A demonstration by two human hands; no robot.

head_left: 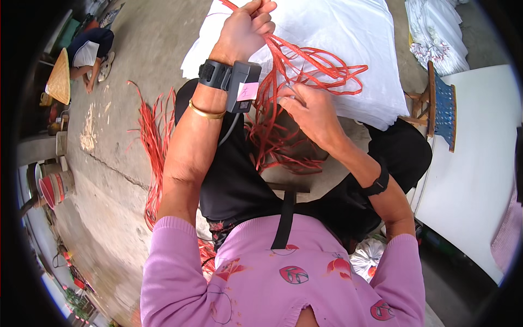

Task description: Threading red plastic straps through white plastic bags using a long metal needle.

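Observation:
My left hand (248, 31) is raised over the far pile, its fingers closed round a bundle of red plastic strips (283, 57). From that fist the strips fan out in loops to the right and hang down between my knees. Below and to the right, my right hand (316, 113) pinches at the hanging strips, thumb and fingers pressed together. A small pale glint shows at its fingertips, too small to name. Under the loops lies a stack of white woven sheets or sacks (348, 32), reaching toward my right knee.
More red strips (155, 141) lie on the concrete floor left of my leg. A blue-seated wooden chair (442, 111) and a white panel (474, 158) stand at right, a white bundle (436, 32) beyond. Far left are a bending person (92, 52), a straw hat (58, 79) and buckets (57, 188).

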